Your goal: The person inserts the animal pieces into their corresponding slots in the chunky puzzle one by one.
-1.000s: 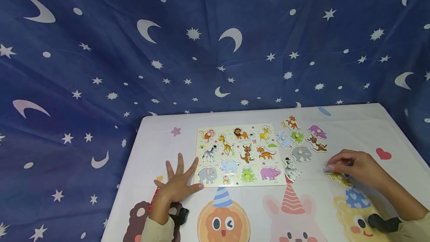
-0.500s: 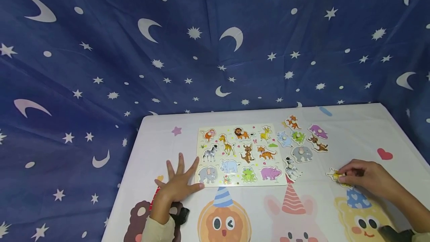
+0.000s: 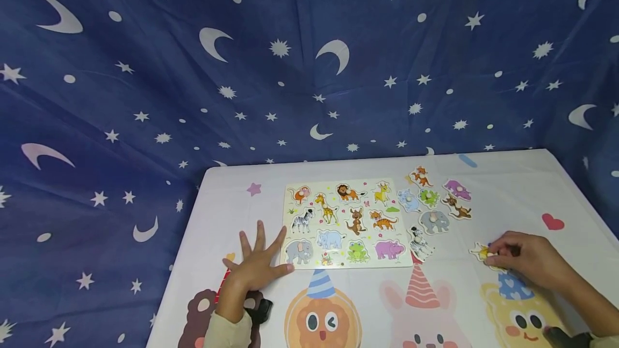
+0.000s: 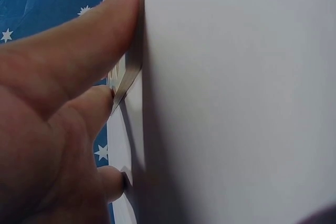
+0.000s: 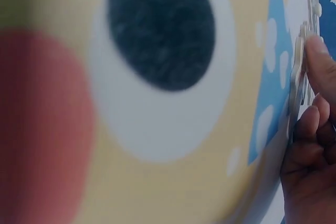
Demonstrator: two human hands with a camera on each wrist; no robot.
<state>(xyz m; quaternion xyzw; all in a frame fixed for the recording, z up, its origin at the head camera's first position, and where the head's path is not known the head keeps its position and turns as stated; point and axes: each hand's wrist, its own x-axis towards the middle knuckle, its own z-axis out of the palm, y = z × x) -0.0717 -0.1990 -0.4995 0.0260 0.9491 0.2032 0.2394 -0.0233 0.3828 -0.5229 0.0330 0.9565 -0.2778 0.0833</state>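
My left hand (image 3: 257,265) lies with its fingers spread at the left edge of the animal puzzle board (image 3: 342,263). In the left wrist view its thumb (image 4: 118,17) touches the board's edge. At the right, my right hand (image 3: 524,256) pinches a yellow animal puzzle piece (image 3: 480,252) between thumb and fingers, low over the tablecloth. The hand covers part of that piece, so I cannot tell which animal it is. The right wrist view shows the piece (image 5: 298,69) edge-on beside the thumb. On the board, the monkey (image 3: 301,194) and lion (image 3: 347,193) carry knobs.
Loose knobbed pieces lie right of the board: an elephant (image 3: 433,222), a zebra (image 3: 420,244), a frog (image 3: 428,197), a purple hippo (image 3: 456,189), a kangaroo (image 3: 456,207), a tiger (image 3: 420,176) and a blue rhino (image 3: 408,200). A starry curtain (image 3: 271,79) hangs behind.
My right hand has shifted slightly down and to the right, and more of the yellow piece shows beside its fingertips. The left hand, the board and the other pieces stay in place.
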